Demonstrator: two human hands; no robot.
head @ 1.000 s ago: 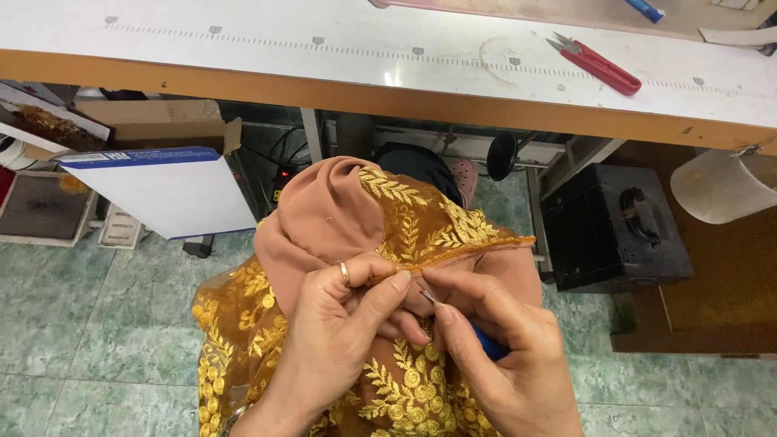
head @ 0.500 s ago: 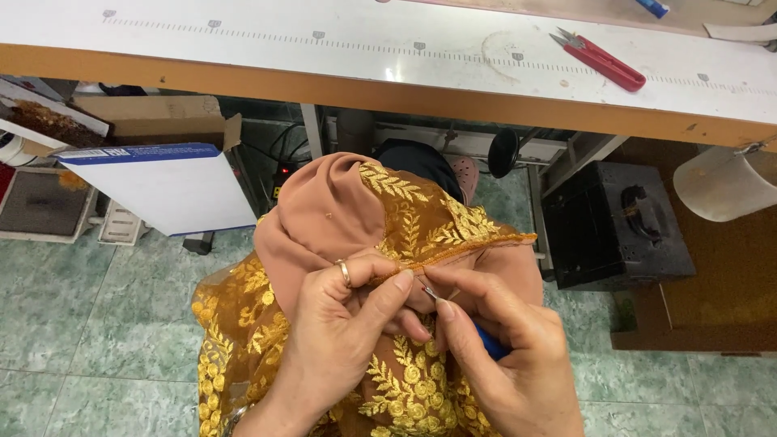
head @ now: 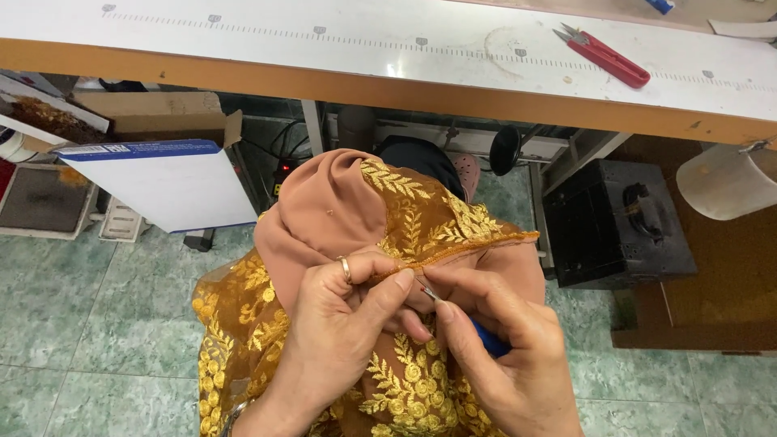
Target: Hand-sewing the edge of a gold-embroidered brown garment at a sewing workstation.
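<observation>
A tan-brown garment with gold leaf and flower embroidery lies bunched in my lap. My left hand, a ring on one finger, pinches the embroidered orange edge between thumb and fingers. My right hand holds a small tool with a blue handle and a thin metal tip. The tip touches the fabric edge right beside my left thumb. Both hands meet at that spot.
A white worktable with a wooden rim runs across the top, with red thread snips on it. Below are a cardboard box, a white board, a black case, a white bucket and green tiled floor.
Nothing has visibly moved beyond tiny finger shifts; both hands stay on the same spot of the fabric edge.
</observation>
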